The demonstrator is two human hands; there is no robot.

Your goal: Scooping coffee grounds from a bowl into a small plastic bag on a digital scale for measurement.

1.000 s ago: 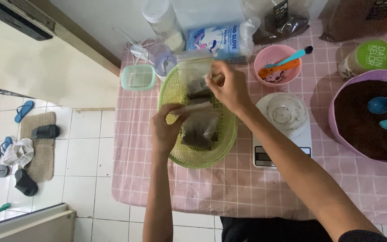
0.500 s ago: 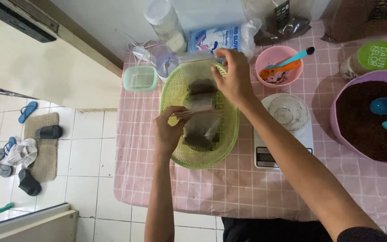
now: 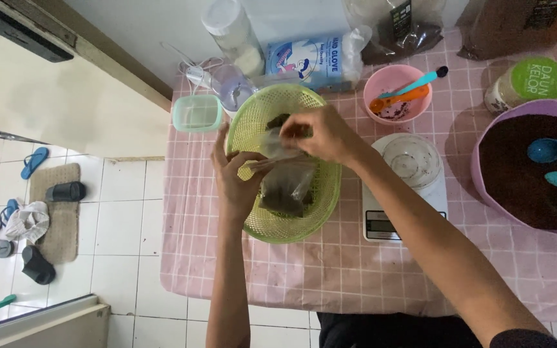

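A green plastic basket [image 3: 291, 227] stands on the pink checked tablecloth and holds clear plastic bags of dark brown powder [image 3: 286, 187]. My left hand [image 3: 234, 179] is at the basket's left rim, thumb and fingers pinching the top edge of a bag. Over the basket's middle, my right hand [image 3: 320, 134] has its fingers closed on a second clear bag, pressed down against the others. Part of a dark bag shows behind it at the basket's far side.
A white kitchen scale [image 3: 407, 183] with a clear bowl is right of the basket. A purple bowl [image 3: 481, 193] of dark powder holds two blue spoons. A pink bowl [image 3: 400, 87], green-lidded jar [image 3: 536, 80], small lidded box [image 3: 197, 113] and glove packet [image 3: 314, 61] line the back.
My right hand has come down from the basket's far rim to its middle, bringing the raised clear bag down into the basket. My left hand's fingers have spread a little.
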